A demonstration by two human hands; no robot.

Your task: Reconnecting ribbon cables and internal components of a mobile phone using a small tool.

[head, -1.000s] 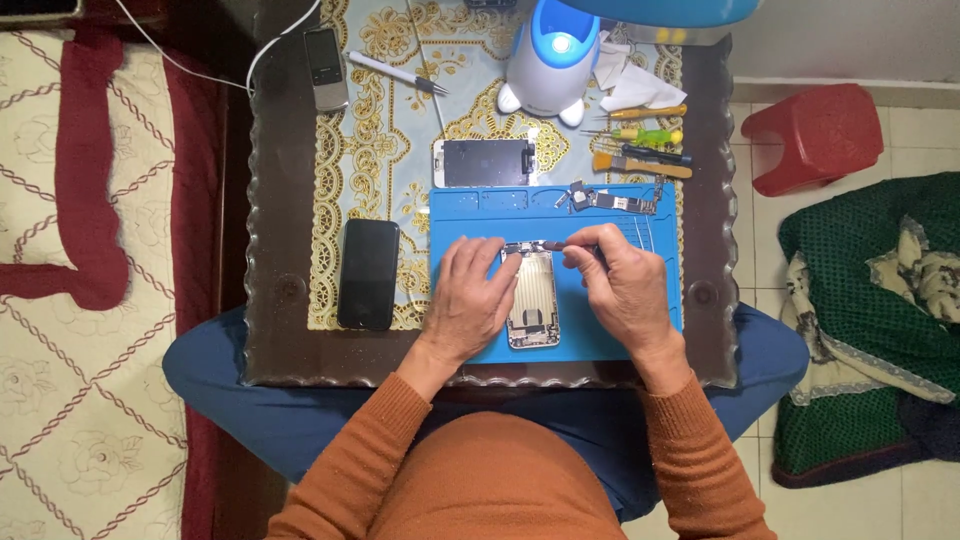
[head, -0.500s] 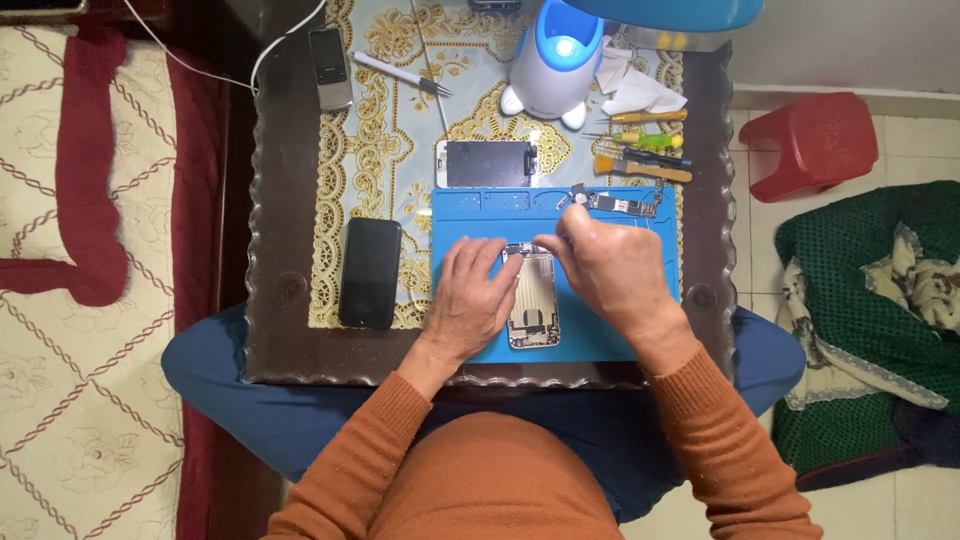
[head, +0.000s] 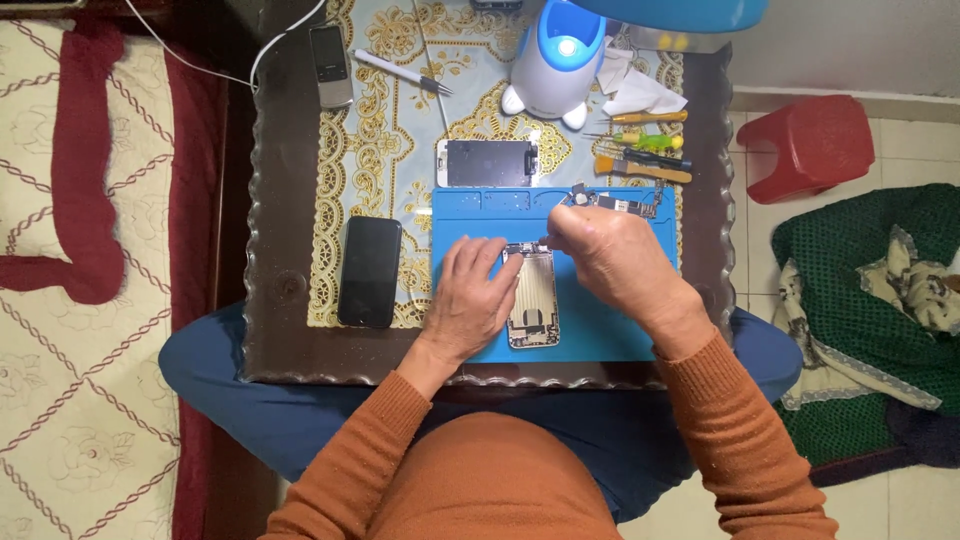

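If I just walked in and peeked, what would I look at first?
Probably the two hands in the middle: the left hand steadies an opened phone shell on the blue mat, while the right hand works at its top end. Behind sits a blue-and-white lamp.

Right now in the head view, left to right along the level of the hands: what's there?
Red-and-cream patterned bedding → black phone lying face-down on the table → left hand → opened phone housing on the blue mat → right hand → green crocheted blanket on the floor.
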